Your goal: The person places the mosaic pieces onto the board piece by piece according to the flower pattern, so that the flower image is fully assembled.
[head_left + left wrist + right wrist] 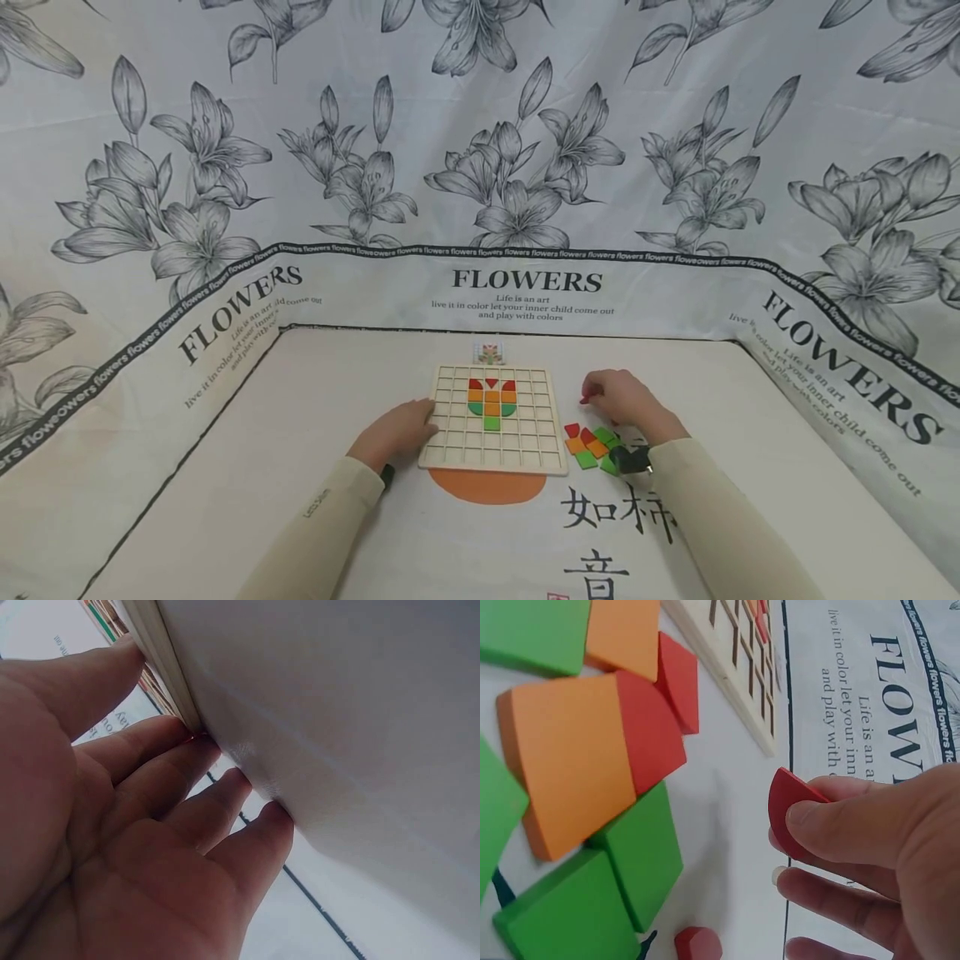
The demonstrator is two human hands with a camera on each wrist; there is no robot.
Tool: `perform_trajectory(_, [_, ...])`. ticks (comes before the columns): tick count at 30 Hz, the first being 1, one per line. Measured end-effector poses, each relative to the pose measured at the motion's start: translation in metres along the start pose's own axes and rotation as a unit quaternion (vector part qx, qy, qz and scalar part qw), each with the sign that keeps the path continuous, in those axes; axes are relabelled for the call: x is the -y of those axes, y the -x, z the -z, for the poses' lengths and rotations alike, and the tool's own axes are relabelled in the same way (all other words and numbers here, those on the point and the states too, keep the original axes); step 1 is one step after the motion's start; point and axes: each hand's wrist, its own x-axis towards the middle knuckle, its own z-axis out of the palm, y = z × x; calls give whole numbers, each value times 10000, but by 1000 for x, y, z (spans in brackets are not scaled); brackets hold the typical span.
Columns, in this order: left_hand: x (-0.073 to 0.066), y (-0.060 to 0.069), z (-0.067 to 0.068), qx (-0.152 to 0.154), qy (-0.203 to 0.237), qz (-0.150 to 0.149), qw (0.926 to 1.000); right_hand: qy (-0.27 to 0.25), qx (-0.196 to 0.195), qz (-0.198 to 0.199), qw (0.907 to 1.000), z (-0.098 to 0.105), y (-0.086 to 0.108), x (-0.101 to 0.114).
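Observation:
A pale wooden grid board (536, 417) lies on the table with a flower pattern of red, orange and green tiles (491, 400) in its upper middle squares. My left hand (393, 433) rests against the board's left side; in the left wrist view its thumb and fingertips (276, 814) touch along the edge. To the right of the board, my right hand (630, 400) pinches a red curved-edge tile (784, 806) between thumb and fingers, above the tabletop. Below that hand lies a loose pile of orange tiles (570, 750), green tiles (641, 847) and red tiles (651, 731).
Behind the board stands a small picture card (489, 353) showing a flower. A small red piece (699, 943) lies apart from the pile. The white tablecloth (360, 375) bears an orange print and black characters. Floral cloth walls (525, 292) enclose the table's back and sides.

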Motion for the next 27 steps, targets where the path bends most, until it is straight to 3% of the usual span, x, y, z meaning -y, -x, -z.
perform_trajectory(16, [1, -1, 0, -38, 39, -38, 10000, 176, -369, 797, 9960, 2, 3, 24])
perform_trajectory(27, [3, -3, -1, -69, -47, -147, 9999, -751, -545, 830, 9922, -7, 2, 30])
